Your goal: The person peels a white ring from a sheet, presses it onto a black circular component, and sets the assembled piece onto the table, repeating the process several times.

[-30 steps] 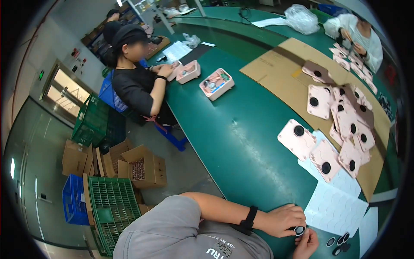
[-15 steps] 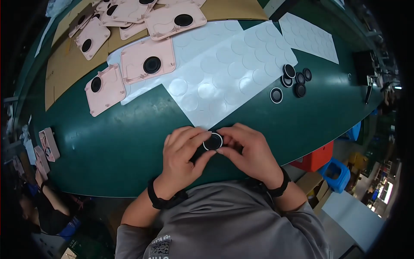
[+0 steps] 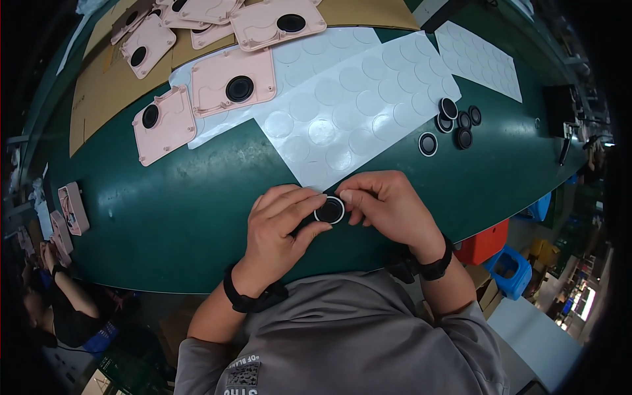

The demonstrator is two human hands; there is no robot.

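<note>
Close to my body, just above the table, my left hand (image 3: 280,224) holds a black round disc with a white rim (image 3: 329,210) between thumb and fingers. Its dark face is turned up. My right hand (image 3: 392,205) is closed in a pinch, thumb against forefinger, at the disc's upper right edge. Whatever sits between those fingertips is too small to make out. A white sheet with rows of round cut-outs (image 3: 359,102) has its near corner just beyond my hands. To the right lie more of these discs, one white-rimmed disc (image 3: 428,144) apart from several black discs (image 3: 464,138).
Pink plastic panels with black round inserts (image 3: 234,85) lie at the far left, more heaped on cardboard (image 3: 99,99). Another white sheet (image 3: 477,59) is at the far right. Pink housings (image 3: 73,209) stand by the left edge, near another person's arm (image 3: 76,289). Stools (image 3: 510,270) are at the right.
My right thumb and forefinger have shifted from the disc's lower right side to a pinch at its upper right edge. The left hand keeps its hold; the whole view has shifted slightly.
</note>
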